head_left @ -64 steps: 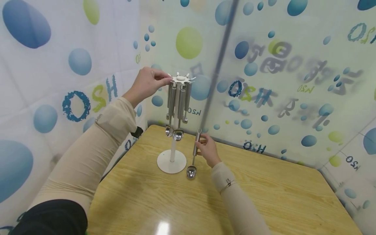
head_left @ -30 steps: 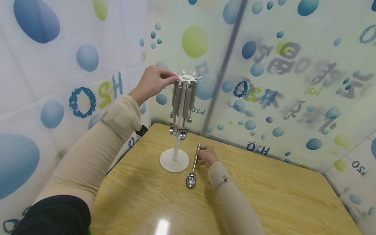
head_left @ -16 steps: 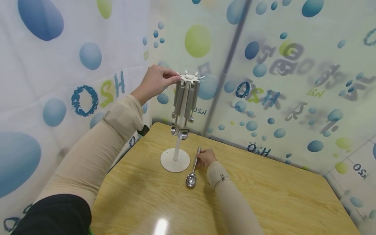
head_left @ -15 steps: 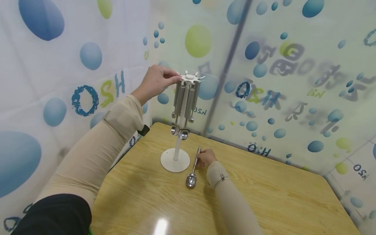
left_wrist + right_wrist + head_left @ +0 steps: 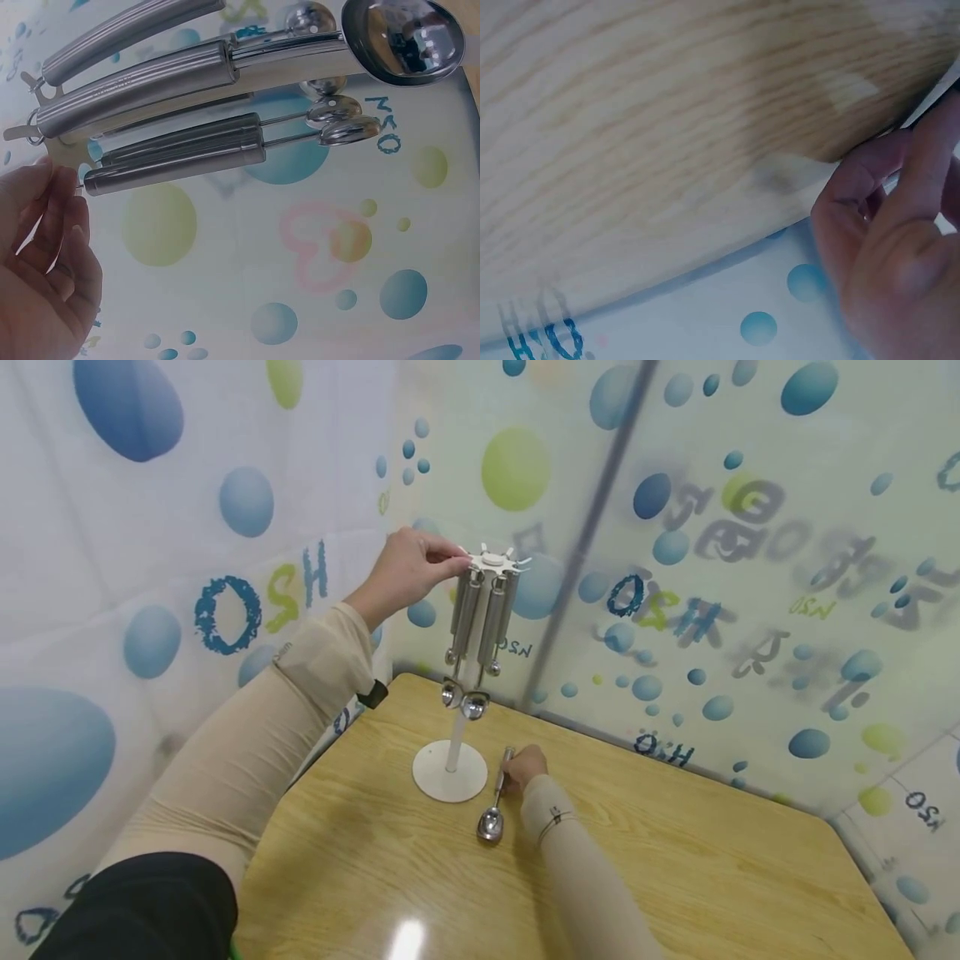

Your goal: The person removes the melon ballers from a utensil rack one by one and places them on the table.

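In the head view my left hand [image 5: 420, 567] pinches one prong at the edge of the white rack [image 5: 492, 562] between thumb and fingers. Steel-handled utensils hang from its hooks, among them a large scoop [image 5: 401, 37] and slimmer ones such as a small-bowled scoop [image 5: 176, 166]. To the right of the rack's round white base [image 5: 431, 787], my right hand [image 5: 527, 764] holds a loose metal ice cream scoop [image 5: 491, 827] by its handle. Its bowl points toward me, low over the wooden table. In the right wrist view the scoop is mostly hidden by the curled fingers.
The wooden table [image 5: 675, 860] stretches to the right and toward me. Close behind it hangs a curtain [image 5: 585, 635] printed with blue and green dots, and another stretch of curtain [image 5: 172, 568] runs along the left side.
My right hand has lowered the ice cream scoop toward the table and brought it nearer to me. My left hand keeps its pinch on the rack while the head view shifts slightly.
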{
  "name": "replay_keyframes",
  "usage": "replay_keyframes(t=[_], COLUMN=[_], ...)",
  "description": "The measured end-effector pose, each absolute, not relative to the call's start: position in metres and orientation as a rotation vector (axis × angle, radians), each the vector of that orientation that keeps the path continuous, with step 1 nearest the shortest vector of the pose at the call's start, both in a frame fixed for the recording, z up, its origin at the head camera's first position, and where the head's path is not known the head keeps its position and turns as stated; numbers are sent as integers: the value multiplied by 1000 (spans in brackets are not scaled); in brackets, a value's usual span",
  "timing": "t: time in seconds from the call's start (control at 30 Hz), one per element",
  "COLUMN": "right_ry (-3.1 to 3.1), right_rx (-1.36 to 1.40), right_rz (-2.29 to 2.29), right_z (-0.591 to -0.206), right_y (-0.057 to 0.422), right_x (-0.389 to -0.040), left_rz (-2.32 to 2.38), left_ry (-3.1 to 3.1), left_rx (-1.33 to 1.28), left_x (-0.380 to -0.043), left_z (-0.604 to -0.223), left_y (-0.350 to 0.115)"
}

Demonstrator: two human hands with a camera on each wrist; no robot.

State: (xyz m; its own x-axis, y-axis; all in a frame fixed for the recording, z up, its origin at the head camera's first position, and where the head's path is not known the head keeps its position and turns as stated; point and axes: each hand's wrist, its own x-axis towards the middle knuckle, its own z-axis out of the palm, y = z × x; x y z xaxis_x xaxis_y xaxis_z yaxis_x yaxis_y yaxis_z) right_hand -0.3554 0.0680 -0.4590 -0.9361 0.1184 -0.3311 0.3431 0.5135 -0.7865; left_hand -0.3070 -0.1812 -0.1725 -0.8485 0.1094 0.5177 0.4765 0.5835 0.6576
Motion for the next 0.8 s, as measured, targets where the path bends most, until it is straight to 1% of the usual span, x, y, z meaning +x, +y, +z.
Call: replay_keyframes(t=[0.1,0.37,0.57,0.8], right_ry=[2556,2646,2662,2627], right_rx=[382,242,112,3], right_rz=[-1337,-1273,-1412,-1532], right_z=[-458,-451,-447,-430], right_y=[69,77,84,87], right_x=[-353,-342,-343,-339], left_rz=[-1169,-1152,-1166,-1163], left_ry=[-2391,-2378,-2369,-2368], left_rx=[-471,-487,-484,-482], left_x=[-307,-308,-307,-306], left_z=[-173,-173,-173,-173], left_y=[-180,-178,-178,-180])
